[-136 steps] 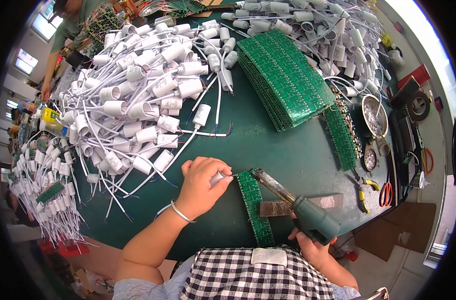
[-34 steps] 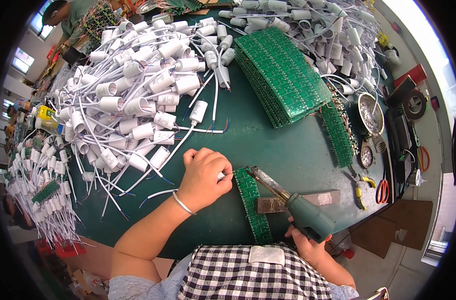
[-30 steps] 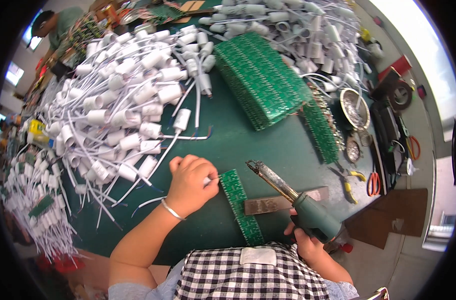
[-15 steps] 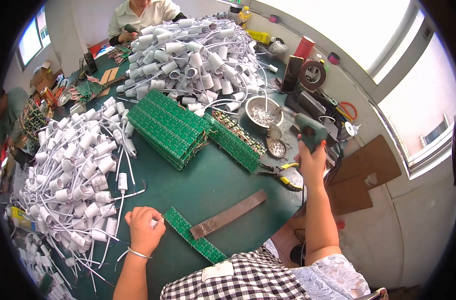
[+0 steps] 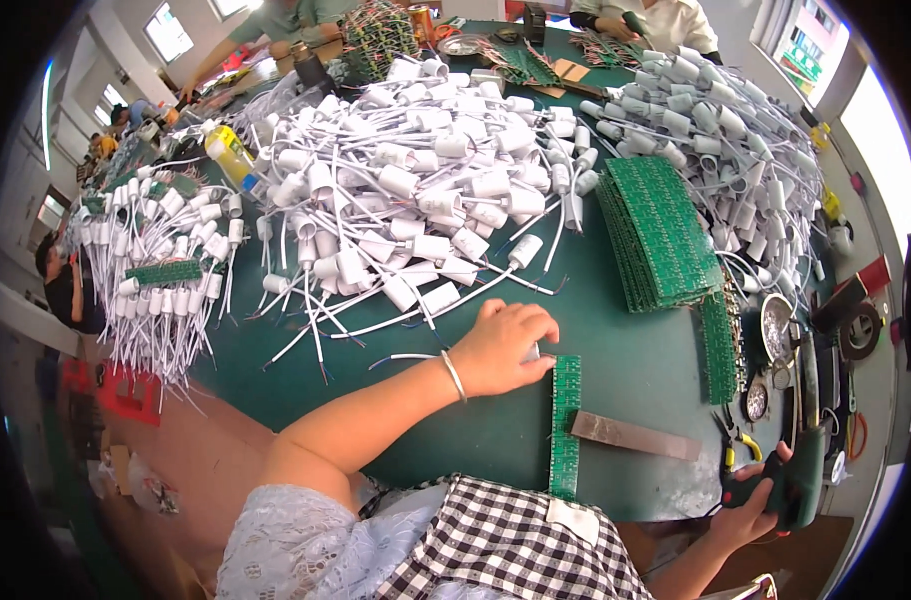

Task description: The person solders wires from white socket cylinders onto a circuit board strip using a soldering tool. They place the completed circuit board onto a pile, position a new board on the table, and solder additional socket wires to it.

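My left hand (image 5: 505, 345) is closed at the far end of a narrow green circuit board strip (image 5: 565, 425). Between thumb and fingers a small white piece (image 5: 531, 353) shows, mostly hidden. A brown flat bar (image 5: 635, 436) lies with one end against the strip. At the table's right edge my right hand (image 5: 750, 500) grips a dark green pistol-shaped soldering gun (image 5: 803, 480) by its handle. Yellow-and-black pliers (image 5: 733, 445) lie just beyond that hand.
White lamp sockets with cables (image 5: 415, 180) are heaped ahead, another heap (image 5: 715, 130) at far right. Stacked green boards (image 5: 660, 230) stand between. A metal bowl (image 5: 776, 325) and tape roll (image 5: 860, 330) sit right. A yellow bottle (image 5: 227, 150) stands left; co-workers sit across.
The view has swung left. My right hand has come down and nearer, beside the table edge, still holding the soldering gun. My left hand stays by the strip's far end.
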`<action>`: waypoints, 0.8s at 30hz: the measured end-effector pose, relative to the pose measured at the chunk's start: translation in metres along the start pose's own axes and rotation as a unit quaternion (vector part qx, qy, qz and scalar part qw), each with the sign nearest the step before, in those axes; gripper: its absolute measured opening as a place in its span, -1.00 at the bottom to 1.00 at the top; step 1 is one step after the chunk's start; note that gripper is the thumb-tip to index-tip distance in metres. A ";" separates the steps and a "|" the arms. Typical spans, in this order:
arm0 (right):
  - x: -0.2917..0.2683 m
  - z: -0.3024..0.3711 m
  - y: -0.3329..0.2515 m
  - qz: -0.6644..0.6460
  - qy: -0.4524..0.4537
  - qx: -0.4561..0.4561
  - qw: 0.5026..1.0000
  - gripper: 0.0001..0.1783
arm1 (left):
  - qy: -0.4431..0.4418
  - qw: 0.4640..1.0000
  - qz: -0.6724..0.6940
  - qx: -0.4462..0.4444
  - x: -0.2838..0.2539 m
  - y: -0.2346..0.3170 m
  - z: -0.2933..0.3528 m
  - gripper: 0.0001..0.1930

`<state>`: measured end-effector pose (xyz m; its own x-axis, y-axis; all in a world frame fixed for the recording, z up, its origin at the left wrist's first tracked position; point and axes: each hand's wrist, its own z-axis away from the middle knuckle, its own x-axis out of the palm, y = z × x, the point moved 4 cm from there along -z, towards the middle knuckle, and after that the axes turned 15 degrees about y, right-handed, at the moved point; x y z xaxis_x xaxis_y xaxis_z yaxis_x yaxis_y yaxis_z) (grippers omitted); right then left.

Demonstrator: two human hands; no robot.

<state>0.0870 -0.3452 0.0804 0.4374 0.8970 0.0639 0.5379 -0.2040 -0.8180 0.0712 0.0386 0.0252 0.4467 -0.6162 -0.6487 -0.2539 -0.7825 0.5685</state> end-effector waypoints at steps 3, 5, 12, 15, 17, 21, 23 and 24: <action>0.005 0.015 0.000 -0.026 -0.042 -0.008 0.999 -0.56 | 0.121 0.984 -0.115 0.058 -0.054 -0.005 -0.021 -0.79; 0.001 0.020 0.003 -0.007 -0.035 0.005 0.999 -0.51 | 0.132 0.961 -0.243 0.031 -0.081 -0.033 -0.027 -0.77; 0.016 0.039 0.010 -0.056 -0.022 0.118 0.991 -0.51 | 0.011 0.952 -0.306 0.027 -0.104 -0.081 -0.023 -0.58; 0.027 0.053 0.002 -0.055 -0.046 0.102 0.992 -0.45 | 0.162 0.963 -0.198 0.088 -0.116 -0.037 -0.021 -0.61; 0.032 0.065 0.004 -0.094 -0.064 0.170 0.979 -0.43 | 0.174 0.976 -0.085 0.098 -0.112 0.006 -0.012 -0.65; 0.049 0.092 0.005 -0.167 -0.068 0.321 0.930 -0.45 | 0.069 0.997 -0.031 0.032 -0.068 0.048 0.027 -0.64; 0.049 0.104 0.013 -0.209 -0.071 0.383 0.897 -0.54 | 0.039 0.999 0.007 0.009 -0.048 0.046 0.043 -0.64; 0.063 0.101 -0.001 -0.210 -0.109 0.363 0.901 -0.55 | 0.016 1.000 0.012 0.004 -0.037 0.045 0.049 -0.66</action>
<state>0.0410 -0.2482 0.0278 0.1108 0.9067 0.4068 -0.0256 0.4118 -0.9109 0.0008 0.0217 0.0503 0.4670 -0.6319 -0.6186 -0.2713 -0.7682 0.5799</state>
